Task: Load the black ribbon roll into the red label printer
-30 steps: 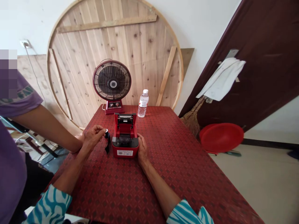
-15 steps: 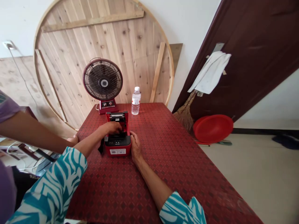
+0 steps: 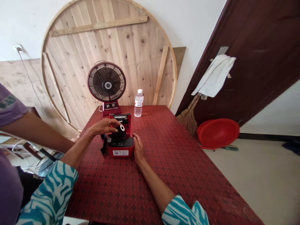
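Note:
A small red and black label printer (image 3: 120, 152) stands on the table with its lid up, showing a roller (image 3: 122, 118) inside the lid. My left hand (image 3: 104, 126) is closed on a black roll with a white core (image 3: 122, 127), pinched between thumb and fingers. The roll is tilted above the printer's bay, its white end facing right; whether it touches the bay I cannot tell. My right hand (image 3: 138, 148) lies along the printer's right side, fingers stretched out flat against the casing. A black strap or cord (image 3: 103, 147) hangs at the printer's left side.
On the red patterned table (image 3: 178, 168) a fan (image 3: 107, 84) and a water bottle (image 3: 138, 104) stand behind the printer. At left, a person in a purple sleeve (image 3: 10, 107) leans an arm by the table edge. A broom (image 3: 189, 115) and red basin (image 3: 217, 132) are right.
My left hand has risen out of the printer's bay, and the black roll with its white core now shows in its fingers. My right hand stays at the printer's side. The view has shifted slightly.

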{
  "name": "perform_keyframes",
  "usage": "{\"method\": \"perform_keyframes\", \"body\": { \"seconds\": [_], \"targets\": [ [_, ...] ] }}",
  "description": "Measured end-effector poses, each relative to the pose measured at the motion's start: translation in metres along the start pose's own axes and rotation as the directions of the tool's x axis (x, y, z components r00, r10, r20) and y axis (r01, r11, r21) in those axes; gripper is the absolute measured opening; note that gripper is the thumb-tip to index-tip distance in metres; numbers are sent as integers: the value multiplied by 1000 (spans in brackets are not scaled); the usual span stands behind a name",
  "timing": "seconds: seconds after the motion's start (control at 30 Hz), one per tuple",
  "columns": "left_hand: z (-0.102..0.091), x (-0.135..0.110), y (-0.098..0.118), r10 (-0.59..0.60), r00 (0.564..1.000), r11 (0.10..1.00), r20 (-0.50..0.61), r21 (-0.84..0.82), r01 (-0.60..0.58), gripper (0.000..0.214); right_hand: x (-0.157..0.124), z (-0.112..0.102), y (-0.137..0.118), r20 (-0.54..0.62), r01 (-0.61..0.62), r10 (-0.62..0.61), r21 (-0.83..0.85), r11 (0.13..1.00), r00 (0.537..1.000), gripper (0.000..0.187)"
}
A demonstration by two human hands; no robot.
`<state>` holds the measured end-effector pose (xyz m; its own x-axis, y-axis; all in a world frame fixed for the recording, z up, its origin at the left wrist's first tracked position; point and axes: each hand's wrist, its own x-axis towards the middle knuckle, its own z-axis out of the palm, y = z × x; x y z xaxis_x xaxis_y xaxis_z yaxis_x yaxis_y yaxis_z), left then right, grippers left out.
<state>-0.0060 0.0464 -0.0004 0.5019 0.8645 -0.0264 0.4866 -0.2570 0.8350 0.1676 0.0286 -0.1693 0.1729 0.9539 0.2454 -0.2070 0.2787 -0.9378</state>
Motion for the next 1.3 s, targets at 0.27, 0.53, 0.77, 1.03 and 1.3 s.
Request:
{"method": "perform_keyframes", "body": {
  "seconds": [0.27, 0.53, 0.77, 1.03, 1.3],
  "targets": [
    [-50, -43, -61, -124, 732, 861, -670, -439, -256, 52, 1, -2, 1, -1, -12, 12, -12, 1000, 1000, 37],
    [-37, -10, -135, -192, 497, 978, -846, -206, 27, 40, -1, -1, 2, -13, -27, 27, -18, 999, 1000, 39],
    [-24, -10, -167, -174, 678, 985, -714, -114, 133, 39, -1, -2, -2, -13, -31, 31, -18, 999, 999, 39],
    [-15, -32, -162, -236, 578, 965, -781, -258, 46, 41, -1, -1, -3, -6, -23, 22, -15, 1000, 1000, 40],
    [16, -55, -153, -268, 695, 934, -667, -356, 19, 42, -2, -1, -2, -10, -22, 22, -14, 1000, 1000, 39]
  ]
}}
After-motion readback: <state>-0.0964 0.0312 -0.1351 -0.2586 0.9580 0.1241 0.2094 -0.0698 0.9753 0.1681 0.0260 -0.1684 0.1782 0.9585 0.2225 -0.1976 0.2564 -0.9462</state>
